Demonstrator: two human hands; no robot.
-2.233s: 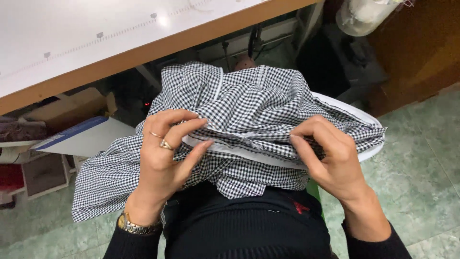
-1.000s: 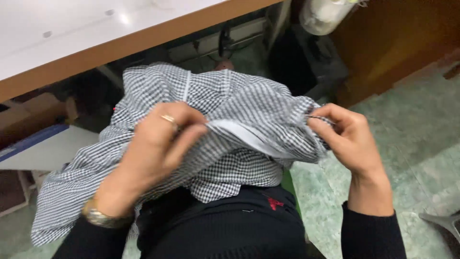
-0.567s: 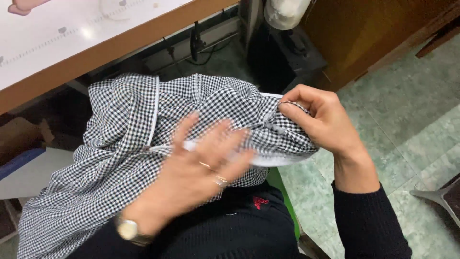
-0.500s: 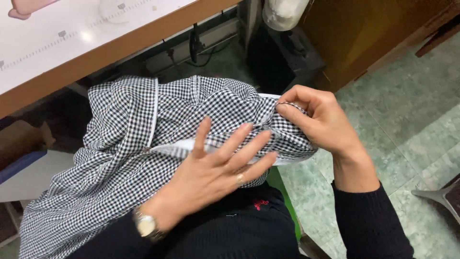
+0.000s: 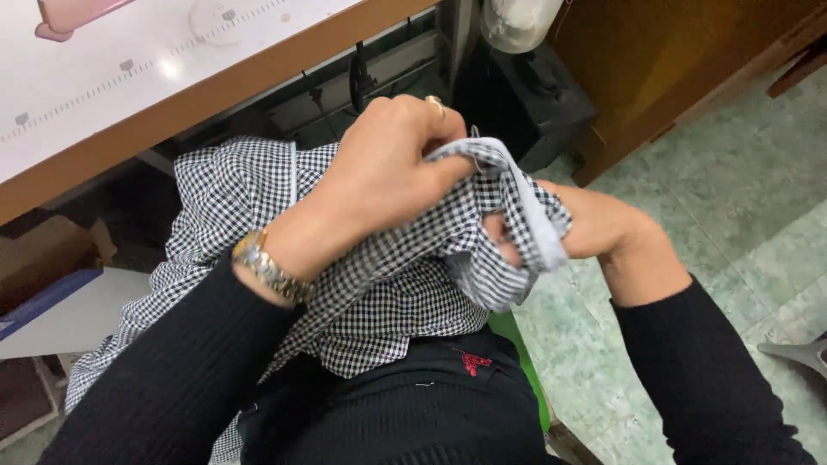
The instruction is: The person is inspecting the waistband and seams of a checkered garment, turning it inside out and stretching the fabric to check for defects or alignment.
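Observation:
A black-and-white checked shirt (image 5: 250, 207) with a white inner band lies over my lap, below the table edge. My left hand (image 5: 383, 172), with a ring and a gold wristwatch, is raised and closed on a bunched fold of the shirt near its white band. My right hand (image 5: 599, 228) grips the same bunched part from the right, and cloth hides most of its fingers. Both forearms wear black sleeves.
A white sewing table (image 5: 172, 77) with a wooden edge runs across the top left. A dark machine base (image 5: 525, 95) and a white cone stand under it. Cardboard boxes (image 5: 52, 258) sit at left, a brown wooden cabinet (image 5: 689, 60) at right, and green floor tiles (image 5: 741, 207).
My left hand has lifted off the flat shirt and closed on a fold, raising it. The right hand has sunk into the bunched cloth. The camera has turned right.

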